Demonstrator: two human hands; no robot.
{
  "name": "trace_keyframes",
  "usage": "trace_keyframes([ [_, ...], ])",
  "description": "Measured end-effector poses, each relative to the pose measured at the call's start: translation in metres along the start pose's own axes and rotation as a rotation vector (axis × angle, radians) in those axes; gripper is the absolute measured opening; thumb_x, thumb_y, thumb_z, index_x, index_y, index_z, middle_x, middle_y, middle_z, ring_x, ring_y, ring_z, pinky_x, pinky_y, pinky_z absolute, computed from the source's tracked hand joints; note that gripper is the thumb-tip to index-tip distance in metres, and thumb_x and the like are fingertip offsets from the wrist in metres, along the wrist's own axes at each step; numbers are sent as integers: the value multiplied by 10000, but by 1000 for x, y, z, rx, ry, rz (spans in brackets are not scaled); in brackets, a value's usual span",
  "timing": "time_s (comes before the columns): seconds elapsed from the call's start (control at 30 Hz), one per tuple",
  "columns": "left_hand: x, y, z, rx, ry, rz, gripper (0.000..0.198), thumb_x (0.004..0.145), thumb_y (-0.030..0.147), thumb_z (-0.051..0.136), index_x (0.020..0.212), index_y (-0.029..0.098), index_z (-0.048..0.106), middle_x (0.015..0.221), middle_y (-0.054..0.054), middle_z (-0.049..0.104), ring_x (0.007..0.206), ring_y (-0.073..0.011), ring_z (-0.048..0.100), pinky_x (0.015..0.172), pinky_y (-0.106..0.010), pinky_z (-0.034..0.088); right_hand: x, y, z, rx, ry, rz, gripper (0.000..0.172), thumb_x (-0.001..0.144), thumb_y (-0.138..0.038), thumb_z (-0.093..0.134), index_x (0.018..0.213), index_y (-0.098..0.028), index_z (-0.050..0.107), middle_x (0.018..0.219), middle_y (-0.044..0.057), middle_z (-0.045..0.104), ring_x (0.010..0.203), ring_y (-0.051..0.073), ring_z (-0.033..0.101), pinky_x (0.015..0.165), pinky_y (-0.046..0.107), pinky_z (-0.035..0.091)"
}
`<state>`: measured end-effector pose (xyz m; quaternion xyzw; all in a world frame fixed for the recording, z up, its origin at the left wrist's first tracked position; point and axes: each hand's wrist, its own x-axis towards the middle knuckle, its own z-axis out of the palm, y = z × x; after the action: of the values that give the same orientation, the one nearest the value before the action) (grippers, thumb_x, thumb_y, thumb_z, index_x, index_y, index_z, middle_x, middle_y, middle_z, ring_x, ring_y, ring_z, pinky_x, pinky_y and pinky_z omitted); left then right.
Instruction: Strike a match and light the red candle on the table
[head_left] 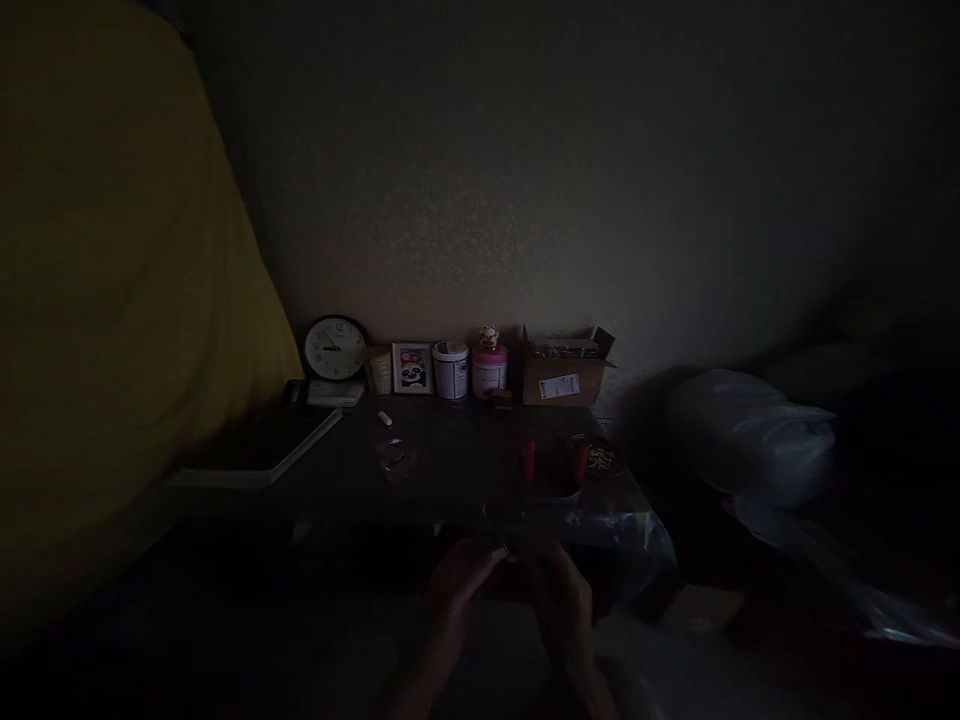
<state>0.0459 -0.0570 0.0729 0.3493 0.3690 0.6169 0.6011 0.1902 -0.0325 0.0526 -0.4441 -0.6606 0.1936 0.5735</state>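
In the dim head view, my left hand [461, 575] is closed in front of the table's near edge, thumb on top. A small pale piece [501, 551] shows at its thumb tip, too dark to name. Close by on the right, my right hand [562, 590] has its fingers curled inward toward the same spot. Whatever lies between its fingertips is hidden in shadow. On the table beyond are a red-sided holder [555, 470], a round dish of small sticks [600, 458] and a clear plastic packet [395, 458].
Along the wall stand a round clock [335, 348], a framed panda picture [412, 369], a white tin [451, 371], a pink-lidded tin [489, 375] and an open cardboard box [562, 383]. A small white object [385, 418] lies on the table [465, 450]. A plastic bag [750, 435] bulges at right.
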Motion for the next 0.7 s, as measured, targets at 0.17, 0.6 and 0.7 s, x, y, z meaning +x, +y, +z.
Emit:
trace_keyframes([
  [0.17,0,-2,-2,22,-1,-5,240,819,338,664,1009,201,715,1077,-51,731,1118,-255,618,1006,-387,448,3,-3,2,-43,54,-150,169,908,-262,541,940,-205,697,865,39,730,755,135,701,655,176,548],
  [0.6,6,-5,-6,-42,54,-18,214,763,360,722,933,231,739,975,-15,753,1009,-188,654,899,-291,496,2,5,2,-3,7,-69,236,921,-331,480,893,-238,696,837,34,710,727,154,658,649,237,540],
  [0.7,6,-1,-4,-53,67,-29,204,749,343,741,899,204,749,1020,-39,762,1025,-181,652,909,-269,489,11,29,6,-48,90,7,243,888,-363,521,875,-202,702,761,42,699,649,158,637,567,237,508],
])
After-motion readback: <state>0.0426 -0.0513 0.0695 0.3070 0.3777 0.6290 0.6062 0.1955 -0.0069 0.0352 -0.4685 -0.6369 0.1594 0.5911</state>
